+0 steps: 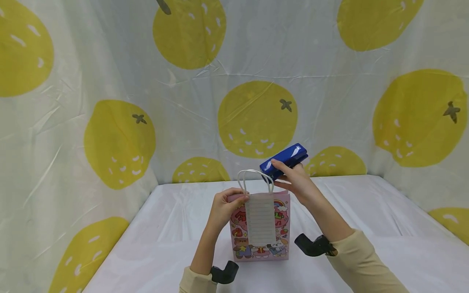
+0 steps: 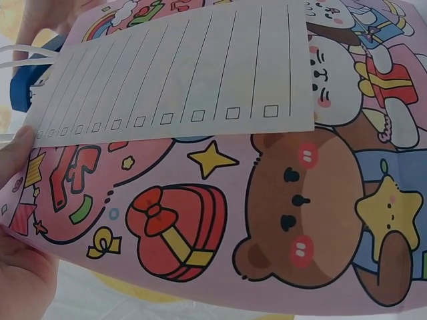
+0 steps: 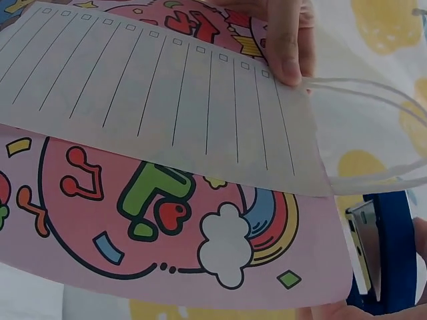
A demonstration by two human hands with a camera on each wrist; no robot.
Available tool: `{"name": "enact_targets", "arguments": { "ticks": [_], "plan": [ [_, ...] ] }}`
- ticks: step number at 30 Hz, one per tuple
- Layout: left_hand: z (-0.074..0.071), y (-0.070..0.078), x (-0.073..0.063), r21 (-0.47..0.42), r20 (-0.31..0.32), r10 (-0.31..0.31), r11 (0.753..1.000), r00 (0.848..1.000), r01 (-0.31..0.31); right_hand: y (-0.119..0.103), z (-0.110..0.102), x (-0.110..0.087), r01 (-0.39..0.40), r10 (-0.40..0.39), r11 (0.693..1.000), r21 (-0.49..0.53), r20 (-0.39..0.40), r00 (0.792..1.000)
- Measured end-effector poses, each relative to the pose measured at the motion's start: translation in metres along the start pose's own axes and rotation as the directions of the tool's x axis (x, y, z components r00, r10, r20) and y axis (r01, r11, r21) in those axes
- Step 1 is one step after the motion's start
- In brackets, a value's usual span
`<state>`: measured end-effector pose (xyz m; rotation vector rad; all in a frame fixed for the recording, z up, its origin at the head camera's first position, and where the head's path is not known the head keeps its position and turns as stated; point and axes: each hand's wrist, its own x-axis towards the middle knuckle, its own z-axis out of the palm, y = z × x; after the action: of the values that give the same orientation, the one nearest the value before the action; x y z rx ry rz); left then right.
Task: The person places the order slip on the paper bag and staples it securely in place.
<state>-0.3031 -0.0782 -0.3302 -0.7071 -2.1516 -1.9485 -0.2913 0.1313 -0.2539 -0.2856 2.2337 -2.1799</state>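
A pink cartoon-printed paper gift bag [image 1: 238, 240] stands upright on the table, its white rope handles [image 1: 253, 171] looping above the rim. Against the bag's front lies a lined checklist sheet [image 1: 261, 221] with a column of small boxes. My left hand [image 1: 224, 206] pinches the sheet's upper left corner to the bag's top edge, thumb in front. My right hand [image 1: 296, 181] grips a blue stapler [image 1: 283, 159], tilted, just above the bag's upper right rim behind the handles. In the right wrist view the stapler [image 3: 395, 253] shows its metal jaw side near the bag's edge.
A white cloth-covered table [image 1: 176, 219] spreads around the bag. Behind and at the sides hangs a white curtain [image 1: 190, 101] printed with yellow fruit. Black wrist camera mounts [image 1: 313, 245] sit on both forearms.
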Motion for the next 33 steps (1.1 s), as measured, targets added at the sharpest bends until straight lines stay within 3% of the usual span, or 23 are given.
{"name": "enact_targets", "arguments": {
  "ticks": [5, 10, 15, 33],
  "plan": [
    [0.000, 0.000, 0.001, 0.005, 0.001, 0.009, 1.000, 1.000, -0.009, -0.003, 0.005, 0.001, 0.010, -0.010, 0.996, -0.085, -0.009, 1.000],
    [0.000, 0.000, 0.001, 0.012, -0.006, 0.008, 1.000, 1.000, -0.008, -0.005, 0.010, 0.000, 0.036, -0.032, 0.991, -0.133, 0.034, 0.999],
    [0.000, 0.000, 0.001, 0.028, -0.014, 0.003, 1.000, 1.000, -0.003, -0.006, 0.014, -0.001, 0.014, -0.005, 0.987, -0.162, 0.058, 0.998],
    [0.000, -0.002, 0.000, 0.032, -0.027, 0.008, 0.999, 1.000, -0.008, -0.003, 0.020, -0.009, 0.005, 0.008, 0.957, -0.290, 0.046, 0.999]
  ]
}}
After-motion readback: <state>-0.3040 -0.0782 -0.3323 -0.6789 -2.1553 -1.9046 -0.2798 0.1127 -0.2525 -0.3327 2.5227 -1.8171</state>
